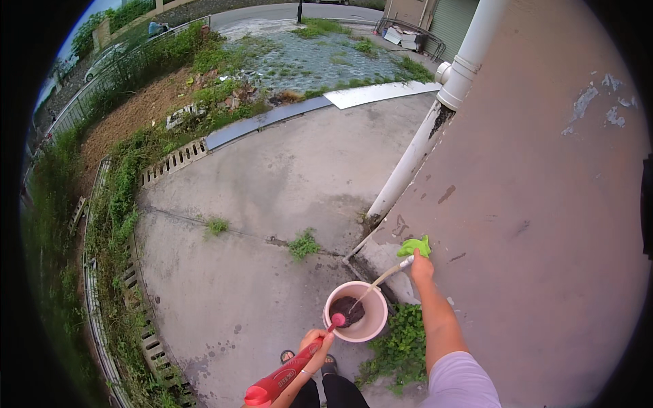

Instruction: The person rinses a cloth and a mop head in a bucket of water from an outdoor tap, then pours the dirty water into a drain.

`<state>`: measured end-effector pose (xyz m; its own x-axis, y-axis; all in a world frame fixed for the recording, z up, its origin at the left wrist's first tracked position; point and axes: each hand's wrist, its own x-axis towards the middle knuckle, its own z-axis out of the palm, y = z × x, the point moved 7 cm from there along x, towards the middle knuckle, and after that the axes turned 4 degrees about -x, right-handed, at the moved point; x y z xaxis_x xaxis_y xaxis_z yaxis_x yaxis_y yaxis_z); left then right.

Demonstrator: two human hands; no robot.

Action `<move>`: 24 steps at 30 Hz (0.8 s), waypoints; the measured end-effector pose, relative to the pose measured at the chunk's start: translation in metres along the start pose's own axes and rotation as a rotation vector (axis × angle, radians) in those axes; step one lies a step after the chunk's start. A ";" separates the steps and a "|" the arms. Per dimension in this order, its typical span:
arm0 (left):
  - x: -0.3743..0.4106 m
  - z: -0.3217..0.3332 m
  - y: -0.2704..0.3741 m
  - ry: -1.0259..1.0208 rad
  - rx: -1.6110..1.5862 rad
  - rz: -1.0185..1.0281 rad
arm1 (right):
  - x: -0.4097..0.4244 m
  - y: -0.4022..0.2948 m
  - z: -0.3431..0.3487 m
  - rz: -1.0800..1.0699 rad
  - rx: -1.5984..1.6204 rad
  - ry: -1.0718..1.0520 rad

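Note:
A pale pink plastic bucket (380,311) stands on the concrete in front of me. Dark, wet material (347,311) lies in its bottom. My left hand (317,347) grips a long red plastic tool (280,377) bearing writing; I cannot tell its exact kind. Its round pinkish-red end (337,320) reaches over the bucket's near left rim. Up at the wall, my right hand (422,265) is closed on a bright green, soft-looking piece (414,246). Beside that hand, a short hose (387,274) with a white fitting leads down to the bucket, and a thin stream falls from it.
A white drainpipe (408,173) runs down the pinkish wall (520,204) to the ground. Leafy plants (400,341) grow right of the bucket, and a weed (304,245) sprouts from a concrete crack. My sandalled feet (330,364) are close to the bucket. Slotted drain covers (176,159) edge the concrete.

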<state>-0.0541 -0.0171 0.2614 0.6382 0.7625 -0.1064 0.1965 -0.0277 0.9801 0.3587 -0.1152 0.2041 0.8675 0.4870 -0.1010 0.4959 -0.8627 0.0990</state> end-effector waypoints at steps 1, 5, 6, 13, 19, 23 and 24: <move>0.001 -0.002 -0.001 -0.008 -0.001 -0.001 | 0.002 -0.002 -0.002 0.046 -0.031 -0.055; 0.013 -0.012 -0.012 0.017 0.011 -0.018 | -0.038 -0.035 -0.033 0.079 -0.022 -0.020; 0.016 -0.015 -0.008 0.012 0.073 0.015 | -0.059 -0.049 -0.056 0.005 0.021 0.091; 0.051 0.005 -0.002 -0.108 -0.039 -0.117 | -0.238 -0.180 -0.063 -0.611 0.822 -0.049; 0.028 -0.038 0.019 -0.183 -0.088 -0.073 | -0.234 -0.171 -0.047 -0.157 0.876 -0.057; -0.031 -0.143 -0.072 -0.157 -0.057 -0.353 | -0.210 -0.105 -0.045 0.125 0.942 -0.010; -0.051 -0.172 -0.097 -0.095 -0.004 -0.431 | -0.199 -0.088 -0.040 0.147 0.982 -0.027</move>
<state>-0.2335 0.0580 0.2004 0.5644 0.6411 -0.5201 0.4569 0.2822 0.8436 0.1443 -0.1307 0.2554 0.9105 0.3737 -0.1767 0.1210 -0.6496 -0.7506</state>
